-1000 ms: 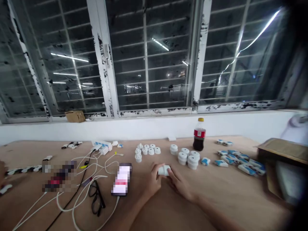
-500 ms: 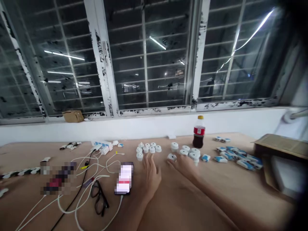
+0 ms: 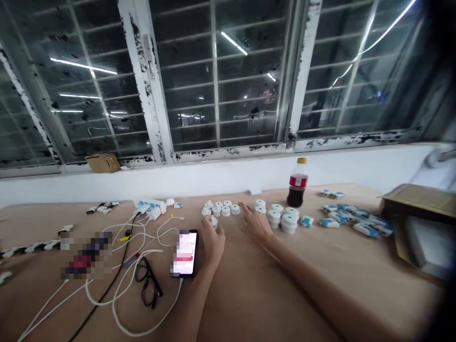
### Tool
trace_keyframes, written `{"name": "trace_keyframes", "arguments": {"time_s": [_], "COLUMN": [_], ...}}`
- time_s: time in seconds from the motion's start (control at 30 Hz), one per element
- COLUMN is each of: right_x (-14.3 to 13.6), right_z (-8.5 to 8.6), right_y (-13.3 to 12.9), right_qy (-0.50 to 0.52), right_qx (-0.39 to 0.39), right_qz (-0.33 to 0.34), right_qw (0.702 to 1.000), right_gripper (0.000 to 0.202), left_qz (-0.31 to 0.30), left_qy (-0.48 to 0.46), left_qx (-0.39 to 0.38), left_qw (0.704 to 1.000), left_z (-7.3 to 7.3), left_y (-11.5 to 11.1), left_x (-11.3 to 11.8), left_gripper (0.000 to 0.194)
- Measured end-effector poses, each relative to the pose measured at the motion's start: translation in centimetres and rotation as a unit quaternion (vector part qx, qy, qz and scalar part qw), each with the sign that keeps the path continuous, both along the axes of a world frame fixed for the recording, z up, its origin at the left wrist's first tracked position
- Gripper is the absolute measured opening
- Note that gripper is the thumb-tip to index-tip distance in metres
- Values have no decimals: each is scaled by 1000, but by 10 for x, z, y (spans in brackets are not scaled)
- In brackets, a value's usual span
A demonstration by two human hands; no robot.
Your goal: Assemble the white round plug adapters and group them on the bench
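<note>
My left hand (image 3: 213,242) is closed around a small white round plastic piece (image 3: 213,221) with holes in its top, at the near side of a cluster of similar white pieces (image 3: 225,210). My right hand (image 3: 257,225) reaches forward with fingers stretched out, its index fingertip just right of that cluster. Beside this hand, on its right, stand more white round pieces (image 3: 289,223), some stacked in twos. Whether anything lies under the right palm is hidden.
A lit phone (image 3: 185,254), black glasses (image 3: 147,283) and tangled white cables (image 3: 116,304) lie to the left. A cola bottle (image 3: 298,184) stands behind the right-hand pieces. Blue-and-white pieces (image 3: 338,216) and an open cardboard box (image 3: 409,204) are at the right.
My left hand has drawn left and closed on a round piece. My right hand has shifted left and forward with its fingers extended; the white piece at its fingertips no longer shows.
</note>
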State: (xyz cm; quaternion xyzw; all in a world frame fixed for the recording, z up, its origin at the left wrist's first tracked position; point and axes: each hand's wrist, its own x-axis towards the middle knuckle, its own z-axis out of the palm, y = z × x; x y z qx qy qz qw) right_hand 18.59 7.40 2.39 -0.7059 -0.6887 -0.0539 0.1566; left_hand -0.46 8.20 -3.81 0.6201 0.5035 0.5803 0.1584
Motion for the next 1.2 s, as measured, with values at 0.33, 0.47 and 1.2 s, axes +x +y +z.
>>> {"name": "trace_keyframes", "arguments": {"time_s": [0.33,0.47,1.2], "right_x": [7,11,30], "right_z": [-25,-29,-34], "right_y": [52,26,-60], "right_qy": [143,204,548], "right_qx": [7,22,-12], "right_qz": [107,141,228], "right_qw": [984,969,805], "right_gripper": [57,41,60], "left_qz": [-143,-169,-325], "left_qy": [34,35,-16], "left_qx": [-52,-77,-111], "left_qw": [988,982,939], "left_z": [1,3,15], "left_y": [1,2,-24], "left_x": [1,1,5], "left_gripper": [63,43,45]}}
